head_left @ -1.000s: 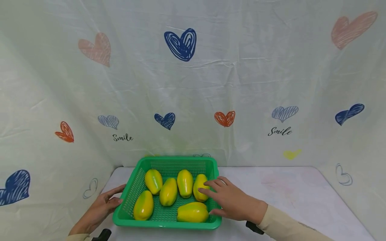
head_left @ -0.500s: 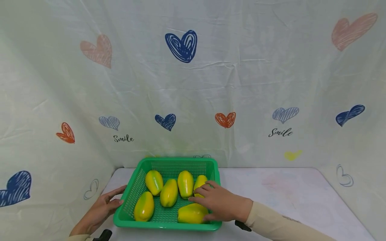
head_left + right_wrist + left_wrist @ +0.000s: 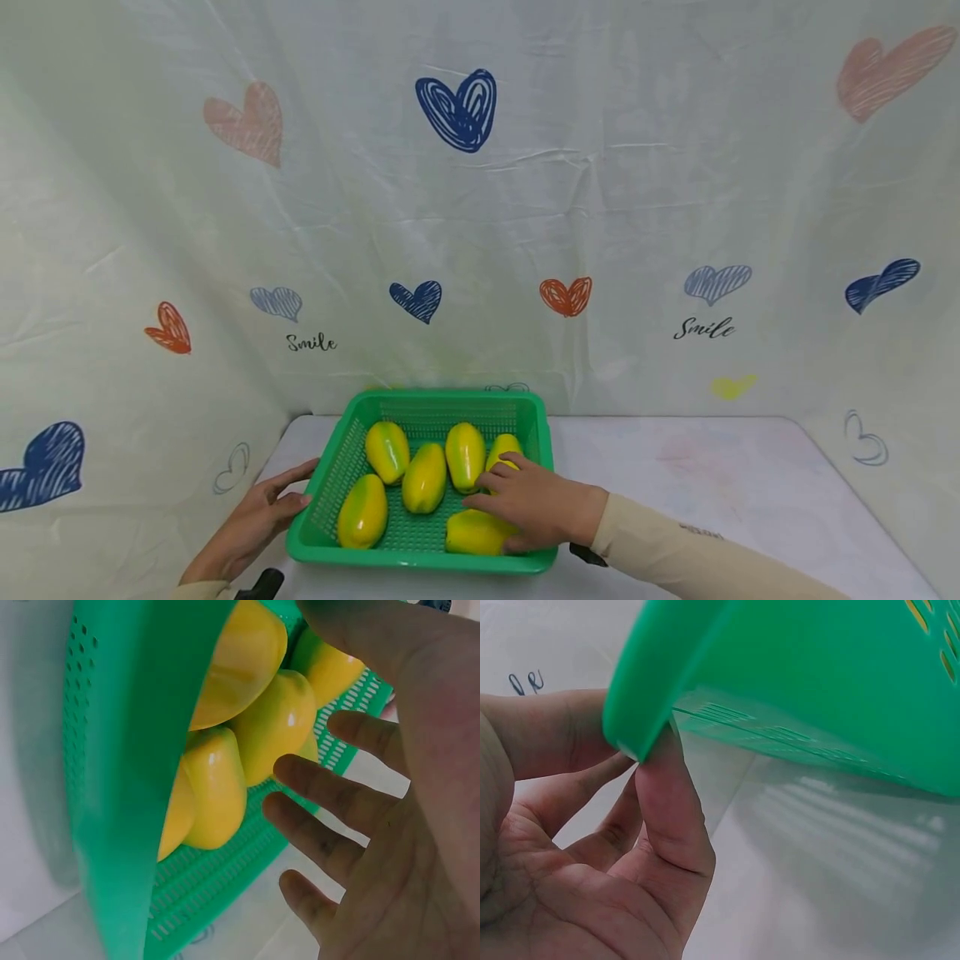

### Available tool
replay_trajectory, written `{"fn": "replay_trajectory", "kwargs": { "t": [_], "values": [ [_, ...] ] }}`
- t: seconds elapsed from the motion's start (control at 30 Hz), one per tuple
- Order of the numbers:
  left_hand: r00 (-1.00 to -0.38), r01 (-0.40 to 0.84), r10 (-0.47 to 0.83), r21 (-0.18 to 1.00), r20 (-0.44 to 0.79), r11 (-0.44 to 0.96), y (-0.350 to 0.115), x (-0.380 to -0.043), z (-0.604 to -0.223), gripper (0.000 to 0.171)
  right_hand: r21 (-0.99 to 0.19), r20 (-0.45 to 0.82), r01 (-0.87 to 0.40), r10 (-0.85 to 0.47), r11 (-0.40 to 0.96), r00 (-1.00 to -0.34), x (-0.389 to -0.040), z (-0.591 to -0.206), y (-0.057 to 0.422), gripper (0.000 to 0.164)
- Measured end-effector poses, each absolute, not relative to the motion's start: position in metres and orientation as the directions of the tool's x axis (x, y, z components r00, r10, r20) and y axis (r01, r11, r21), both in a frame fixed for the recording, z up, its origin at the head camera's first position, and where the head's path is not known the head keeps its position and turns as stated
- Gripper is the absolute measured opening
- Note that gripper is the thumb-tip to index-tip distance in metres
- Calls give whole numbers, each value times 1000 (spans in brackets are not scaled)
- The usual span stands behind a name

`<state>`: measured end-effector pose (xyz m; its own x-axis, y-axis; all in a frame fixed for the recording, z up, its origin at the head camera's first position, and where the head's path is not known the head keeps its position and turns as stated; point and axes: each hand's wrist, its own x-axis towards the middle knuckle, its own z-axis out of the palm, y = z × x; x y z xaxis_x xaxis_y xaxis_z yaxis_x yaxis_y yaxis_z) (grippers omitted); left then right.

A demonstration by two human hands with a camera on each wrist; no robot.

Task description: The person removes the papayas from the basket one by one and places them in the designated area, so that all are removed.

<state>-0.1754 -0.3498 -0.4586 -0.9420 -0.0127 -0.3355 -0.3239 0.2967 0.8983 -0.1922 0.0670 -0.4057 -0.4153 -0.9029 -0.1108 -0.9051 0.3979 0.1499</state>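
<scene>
At lower left, your left hand (image 3: 253, 515) pinches the basket (image 3: 420, 562). Your right hand (image 3: 538, 505), fingers parted, hangs over fruit (image 3: 474, 533), lower centre.

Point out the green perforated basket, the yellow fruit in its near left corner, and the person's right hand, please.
Green perforated basket (image 3: 405, 561): head view, on its near rim.
Yellow fruit (image 3: 363, 512): head view, middle of its upper side.
Right hand (image 3: 536, 502): head view, back of the hand.
</scene>
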Motion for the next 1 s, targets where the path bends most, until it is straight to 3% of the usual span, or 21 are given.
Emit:
{"fn": "replay_trajectory", "kwargs": {
  "t": [0.63,1.0],
  "values": [
    [-947,-307,-8,901,-320,306,-350,-174,-459,70,199,-265,-963,-936,181,-231,-201,-407,44,80],
    [-949,-302,-3,902,-317,308,-350,-173,-459,69,224,-348,-957,-901,186,-257,-204,-410,37,82]
  ]
}}
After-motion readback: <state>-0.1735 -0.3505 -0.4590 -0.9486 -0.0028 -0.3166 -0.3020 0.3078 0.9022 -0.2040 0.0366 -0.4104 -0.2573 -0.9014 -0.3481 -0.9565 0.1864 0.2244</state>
